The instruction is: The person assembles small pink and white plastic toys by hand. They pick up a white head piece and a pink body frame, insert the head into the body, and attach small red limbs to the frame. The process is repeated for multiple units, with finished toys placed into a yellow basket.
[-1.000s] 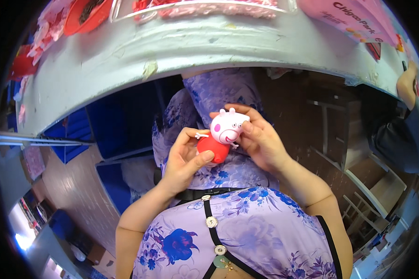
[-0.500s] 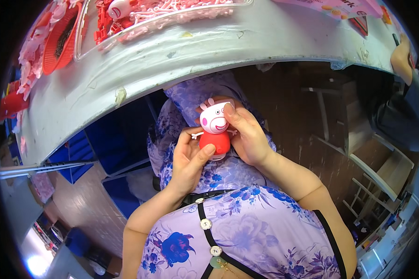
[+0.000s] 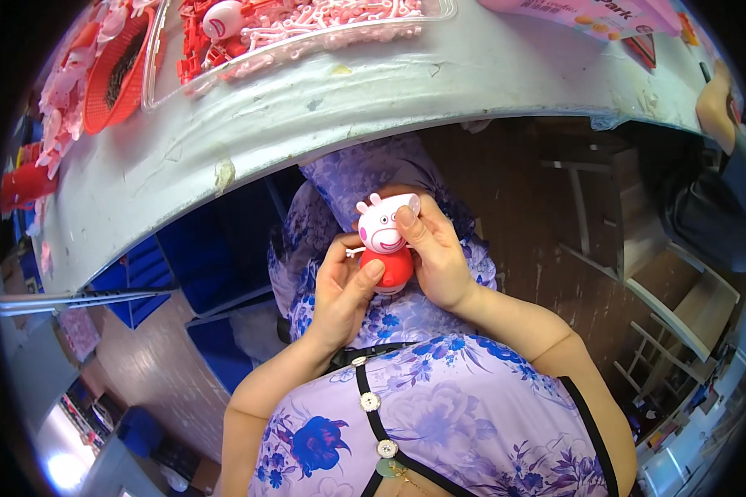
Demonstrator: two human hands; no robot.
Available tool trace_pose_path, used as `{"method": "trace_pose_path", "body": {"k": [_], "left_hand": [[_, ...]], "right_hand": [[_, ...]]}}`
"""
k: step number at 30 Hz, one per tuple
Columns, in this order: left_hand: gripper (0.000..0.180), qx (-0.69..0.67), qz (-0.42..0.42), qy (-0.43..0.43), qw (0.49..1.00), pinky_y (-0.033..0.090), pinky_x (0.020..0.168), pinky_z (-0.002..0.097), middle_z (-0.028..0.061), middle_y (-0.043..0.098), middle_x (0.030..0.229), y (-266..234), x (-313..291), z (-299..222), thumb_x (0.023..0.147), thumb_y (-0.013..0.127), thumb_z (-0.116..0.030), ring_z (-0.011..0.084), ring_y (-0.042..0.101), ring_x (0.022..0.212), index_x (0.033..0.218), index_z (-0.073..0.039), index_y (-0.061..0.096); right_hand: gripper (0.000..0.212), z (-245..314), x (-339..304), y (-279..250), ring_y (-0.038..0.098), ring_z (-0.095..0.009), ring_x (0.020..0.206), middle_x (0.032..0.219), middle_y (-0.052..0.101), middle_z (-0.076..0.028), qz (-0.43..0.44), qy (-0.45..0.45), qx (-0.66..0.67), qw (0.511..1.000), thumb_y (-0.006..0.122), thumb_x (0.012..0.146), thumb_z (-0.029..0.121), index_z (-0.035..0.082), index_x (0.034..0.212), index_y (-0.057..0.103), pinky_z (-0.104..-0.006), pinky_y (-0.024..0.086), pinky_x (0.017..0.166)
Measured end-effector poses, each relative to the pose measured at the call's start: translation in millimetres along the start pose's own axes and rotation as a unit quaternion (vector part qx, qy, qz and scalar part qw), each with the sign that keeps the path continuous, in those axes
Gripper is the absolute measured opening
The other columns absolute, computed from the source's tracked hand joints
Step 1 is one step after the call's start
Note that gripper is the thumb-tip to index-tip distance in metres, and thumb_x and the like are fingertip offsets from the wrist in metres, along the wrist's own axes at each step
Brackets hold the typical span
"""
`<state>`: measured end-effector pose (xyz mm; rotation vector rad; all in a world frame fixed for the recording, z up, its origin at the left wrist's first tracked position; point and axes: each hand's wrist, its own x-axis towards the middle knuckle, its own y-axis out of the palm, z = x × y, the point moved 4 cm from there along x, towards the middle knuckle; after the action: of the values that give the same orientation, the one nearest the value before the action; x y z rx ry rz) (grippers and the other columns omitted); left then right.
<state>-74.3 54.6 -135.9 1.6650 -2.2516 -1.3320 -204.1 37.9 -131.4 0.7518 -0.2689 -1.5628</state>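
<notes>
Over my lap I hold a toy pig figure (image 3: 383, 236) with a pale pink head, a round cheek spot and a red body. My left hand (image 3: 341, 290) grips the body, its thumb pressed on the red front. My right hand (image 3: 439, 253) closes round the head, the thumb lying across the snout side and the fingers behind it. One thin white arm of the toy sticks out beside my left fingers; the arm on the other side is hidden by my right hand.
A clear plastic tray (image 3: 323, 37) of small pink and red parts stands on the white table (image 3: 307, 112). Left of it is a red basket (image 3: 99, 108) with dark bits. Blue crates (image 3: 207, 248) sit below the table; wooden stools (image 3: 680, 306) and another person's arm (image 3: 715, 108) are right.
The toy and both hands appear slightly lower in view, and the head tilts a little in my right hand. The toy's right-side white arm is now covered.
</notes>
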Motion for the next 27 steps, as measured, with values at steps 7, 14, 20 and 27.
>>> {"method": "trace_pose_path", "body": {"k": [7,14,20,27], "left_hand": [[0.041,-0.005,-0.013,0.003,1.000,0.045,0.094,0.0322,0.0134,0.055,0.119,0.8,0.2,-1.2,0.092,0.063,-0.013,0.0179,0.056,0.110,0.124,0.000,0.043],[0.046,0.095,0.007,0.045,0.994,0.045,0.095,0.0324,0.0124,0.055,0.117,-1.8,0.2,-2.8,0.089,0.065,-0.012,0.0181,0.055,0.110,0.126,0.001,0.042],[0.042,0.163,0.004,0.078,0.984,0.048,0.091,0.0293,0.0144,0.055,0.116,-1.0,-1.6,-7.4,0.091,0.063,-0.008,0.0168,0.058,0.105,0.126,0.002,0.041],[0.041,0.211,0.014,0.066,0.975,0.050,0.088,0.0279,0.0143,0.056,0.115,4.0,-1.3,-11.6,0.092,0.061,-0.009,0.0161,0.060,0.103,0.126,0.003,0.040]], "right_hand": [[0.034,2.5,0.9,3.5,0.058,-0.012,0.098,0.108,0.061,-0.009,-0.012,-0.014,-0.014,1.000,0.052,0.099,0.029,0.000,0.117,0.052,-0.0265,0.046,0.089],[0.035,1.5,3.5,8.8,0.058,-0.014,0.102,0.114,0.060,-0.010,-0.023,-0.013,0.012,1.000,0.051,0.100,0.029,0.000,0.119,0.050,-0.0281,0.046,0.092],[0.045,-1.5,2.2,6.4,0.052,-0.025,0.122,0.128,0.053,-0.021,0.002,0.030,-0.027,0.999,0.046,0.100,0.036,-0.001,0.127,0.043,-0.0371,0.041,0.104],[0.039,-0.5,4.2,5.9,0.056,-0.019,0.110,0.119,0.058,-0.015,-0.024,0.023,0.022,0.999,0.049,0.100,0.032,0.000,0.122,0.048,-0.0317,0.044,0.097]]}}
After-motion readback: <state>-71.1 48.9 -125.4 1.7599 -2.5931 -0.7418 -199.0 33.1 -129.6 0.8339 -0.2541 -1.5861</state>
